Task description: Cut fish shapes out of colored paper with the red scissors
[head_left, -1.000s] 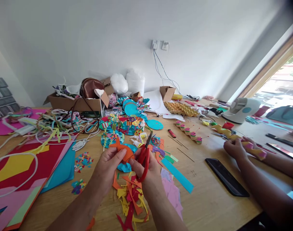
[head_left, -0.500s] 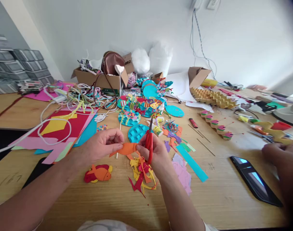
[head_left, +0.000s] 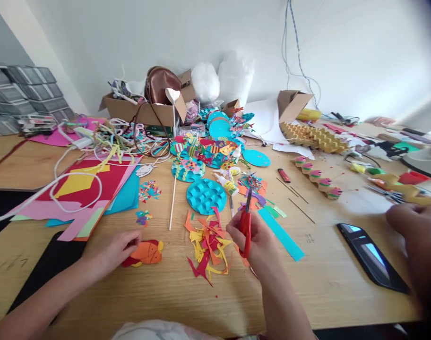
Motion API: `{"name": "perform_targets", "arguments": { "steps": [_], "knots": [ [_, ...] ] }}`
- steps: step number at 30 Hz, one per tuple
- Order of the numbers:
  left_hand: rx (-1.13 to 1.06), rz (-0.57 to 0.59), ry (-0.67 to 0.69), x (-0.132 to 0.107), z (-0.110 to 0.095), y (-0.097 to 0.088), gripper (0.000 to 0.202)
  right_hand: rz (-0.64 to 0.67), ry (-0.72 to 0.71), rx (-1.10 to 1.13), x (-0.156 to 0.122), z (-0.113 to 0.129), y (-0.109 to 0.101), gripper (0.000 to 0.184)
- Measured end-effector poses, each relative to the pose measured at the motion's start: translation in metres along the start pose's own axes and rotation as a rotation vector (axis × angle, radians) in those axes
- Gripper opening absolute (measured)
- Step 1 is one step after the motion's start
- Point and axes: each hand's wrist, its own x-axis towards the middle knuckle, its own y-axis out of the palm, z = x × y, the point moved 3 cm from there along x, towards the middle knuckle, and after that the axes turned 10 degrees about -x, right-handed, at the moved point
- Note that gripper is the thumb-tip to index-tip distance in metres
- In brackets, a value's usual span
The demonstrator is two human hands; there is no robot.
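Note:
My right hand [head_left: 256, 236] holds a pair of red-handled scissors [head_left: 245, 233], its dark blades pointing up and away above the table. My left hand [head_left: 121, 248] is at the left end of a small pile of fish-shaped paper cutouts, its fingers closed at the tail of an orange paper fish [head_left: 149, 251]; the fingertips are partly hidden. Red and yellow paper pieces show beneath that fish. Between the hands lies a heap of red, yellow and orange paper scraps [head_left: 208, 248]. Behind the heap is a round turquoise disc [head_left: 206, 196] with a scalloped surface.
Coloured paper sheets [head_left: 84, 189] and a white cable lie on the left. Glue bottles [head_left: 228, 184], a white stick [head_left: 173, 203] and decorated turquoise discs stand mid-table. A blue paper strip [head_left: 281, 233] and a phone [head_left: 371, 257] lie right, near another person's hand [head_left: 414, 226].
My left hand has moved left and down with the orange cutout, from mid-table to the fish pile. The right hand with the scissors has shifted right and down.

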Motion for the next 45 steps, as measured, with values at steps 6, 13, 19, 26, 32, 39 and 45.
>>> {"name": "perform_targets", "arguments": {
  "steps": [6,13,19,26,32,39,45],
  "knots": [
    [0.090,-0.063,0.150,-0.001,0.023,-0.011,0.019,-0.271,0.144,-0.275,-0.028,-0.032,-0.067,0.015],
    [0.035,-0.133,0.279,0.011,-0.011,-0.009,0.017,-0.190,0.328,-0.795,-0.053,-0.081,-0.094,0.003],
    [-0.112,0.215,0.368,0.010,-0.108,0.036,0.020,-0.121,0.296,-0.861,-0.051,-0.099,-0.085,0.021],
    [-0.473,0.447,0.383,0.024,-0.172,0.088,0.023,-0.094,0.228,-0.831,-0.044,-0.100,-0.077,0.023],
    [-0.997,0.552,0.044,0.037,-0.184,0.137,0.040,-0.119,0.201,-0.786,-0.043,-0.103,-0.076,0.027],
    [-1.053,0.607,-0.089,0.044,-0.184,0.151,0.047,-0.161,0.208,-0.719,-0.044,-0.108,-0.076,0.024],
    [-0.991,0.607,-0.045,0.049,-0.186,0.152,0.054,-0.186,0.200,-0.642,-0.044,-0.098,-0.077,0.005]
  ]
}}
